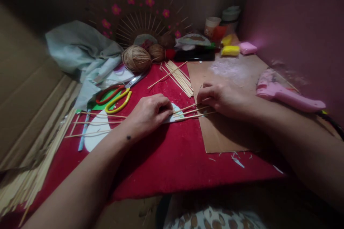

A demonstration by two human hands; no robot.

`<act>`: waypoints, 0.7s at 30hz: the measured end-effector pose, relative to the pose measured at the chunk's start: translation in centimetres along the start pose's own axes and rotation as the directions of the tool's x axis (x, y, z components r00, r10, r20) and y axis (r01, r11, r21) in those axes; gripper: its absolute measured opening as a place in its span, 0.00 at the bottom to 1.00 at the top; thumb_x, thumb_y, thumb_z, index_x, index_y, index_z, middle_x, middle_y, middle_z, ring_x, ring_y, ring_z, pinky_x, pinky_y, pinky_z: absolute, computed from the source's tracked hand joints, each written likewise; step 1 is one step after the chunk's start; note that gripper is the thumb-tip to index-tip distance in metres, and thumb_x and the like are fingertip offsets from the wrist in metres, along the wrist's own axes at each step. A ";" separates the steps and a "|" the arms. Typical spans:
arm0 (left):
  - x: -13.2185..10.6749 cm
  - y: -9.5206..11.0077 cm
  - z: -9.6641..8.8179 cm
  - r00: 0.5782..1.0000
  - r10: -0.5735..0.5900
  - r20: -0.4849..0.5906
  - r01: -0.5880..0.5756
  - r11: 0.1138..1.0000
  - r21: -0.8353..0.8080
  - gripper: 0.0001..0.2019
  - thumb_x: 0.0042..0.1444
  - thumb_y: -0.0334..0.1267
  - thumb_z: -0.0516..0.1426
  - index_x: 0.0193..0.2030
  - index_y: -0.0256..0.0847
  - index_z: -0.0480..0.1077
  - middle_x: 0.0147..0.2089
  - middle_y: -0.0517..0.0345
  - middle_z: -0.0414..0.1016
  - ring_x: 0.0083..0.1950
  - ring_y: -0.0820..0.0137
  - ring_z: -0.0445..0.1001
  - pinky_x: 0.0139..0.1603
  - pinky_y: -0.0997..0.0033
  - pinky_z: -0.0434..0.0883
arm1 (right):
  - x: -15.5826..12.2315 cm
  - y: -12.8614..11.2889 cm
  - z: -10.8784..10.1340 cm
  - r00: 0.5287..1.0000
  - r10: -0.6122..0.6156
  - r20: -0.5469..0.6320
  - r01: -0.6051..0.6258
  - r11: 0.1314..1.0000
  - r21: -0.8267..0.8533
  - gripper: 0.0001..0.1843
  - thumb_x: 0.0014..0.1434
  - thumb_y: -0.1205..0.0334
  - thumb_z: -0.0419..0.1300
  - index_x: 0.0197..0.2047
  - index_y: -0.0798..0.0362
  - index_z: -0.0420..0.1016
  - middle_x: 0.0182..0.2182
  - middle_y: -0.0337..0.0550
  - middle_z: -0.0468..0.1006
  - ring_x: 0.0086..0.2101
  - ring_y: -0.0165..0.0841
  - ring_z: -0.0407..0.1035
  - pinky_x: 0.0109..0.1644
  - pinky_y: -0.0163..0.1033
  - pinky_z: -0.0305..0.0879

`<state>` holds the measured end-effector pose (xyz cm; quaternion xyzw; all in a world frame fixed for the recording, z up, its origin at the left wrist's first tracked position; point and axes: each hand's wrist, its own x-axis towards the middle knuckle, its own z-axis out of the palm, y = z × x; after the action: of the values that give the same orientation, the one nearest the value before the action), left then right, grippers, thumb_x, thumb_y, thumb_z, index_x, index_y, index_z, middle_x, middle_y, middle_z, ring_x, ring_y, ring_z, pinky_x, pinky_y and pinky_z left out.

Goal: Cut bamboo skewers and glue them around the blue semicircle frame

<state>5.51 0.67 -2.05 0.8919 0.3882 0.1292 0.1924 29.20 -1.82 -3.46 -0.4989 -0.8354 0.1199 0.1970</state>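
My left hand [154, 112] is closed, its thumb and fingertips pinched on thin bamboo sticks over a pale paper shape [176, 109] with a printed pattern. My right hand [217, 96] has curled fingers around the right part of the bamboo sticks [190, 111], above the edge of a cardboard sheet [228, 136]. More sticks [94, 123] show left of my left wrist, lying across a white rounded paper piece [95, 134] and a light blue strip [84, 134]. My forearm and hand hide the middle, so I cannot tell whether they are the same sticks.
Scissors [118, 100] with red and yellow handles lie beyond my left hand. Behind are short sticks [178, 77], a twine ball [137, 58] and crumpled cloth [80, 46]. A pink glue gun [292, 94] rests at right. Long sticks [40, 171] lie along the left edge.
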 end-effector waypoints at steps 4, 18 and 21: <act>-0.1 0.2 0.0 0.998 0.057 -0.010 -0.056 0.998 0.016 0.05 0.54 0.31 0.54 0.32 0.37 0.71 0.33 0.56 0.72 0.34 0.73 0.69 0.35 0.73 0.67 | 0.0 0.0 -0.1 1.000 0.013 0.006 -0.013 1.000 -0.011 0.11 0.55 0.72 0.55 0.28 0.54 0.78 0.30 0.43 0.73 0.30 0.29 0.64 0.35 0.36 0.55; -0.2 0.2 0.0 0.991 0.129 0.018 -0.130 0.989 0.069 0.05 0.55 0.30 0.53 0.32 0.37 0.71 0.32 0.57 0.71 0.33 0.74 0.67 0.33 0.75 0.64 | -0.1 -0.9 0.3 0.998 -0.032 -0.044 0.032 0.999 -0.013 0.11 0.53 0.74 0.56 0.33 0.52 0.78 0.30 0.43 0.70 0.31 0.32 0.63 0.34 0.37 0.56; -0.2 0.3 0.0 0.992 0.124 0.022 -0.125 0.990 0.068 0.05 0.55 0.30 0.53 0.32 0.37 0.70 0.32 0.57 0.70 0.33 0.74 0.67 0.33 0.74 0.64 | -0.2 -1.5 0.7 0.992 -0.094 -0.079 0.096 0.995 0.014 0.11 0.55 0.73 0.56 0.37 0.52 0.78 0.31 0.44 0.70 0.34 0.34 0.63 0.37 0.37 0.57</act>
<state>5.56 0.34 -1.93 0.9216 0.3344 0.1196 0.1564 27.77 -2.72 -3.48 -0.4610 -0.8488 0.0984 0.2394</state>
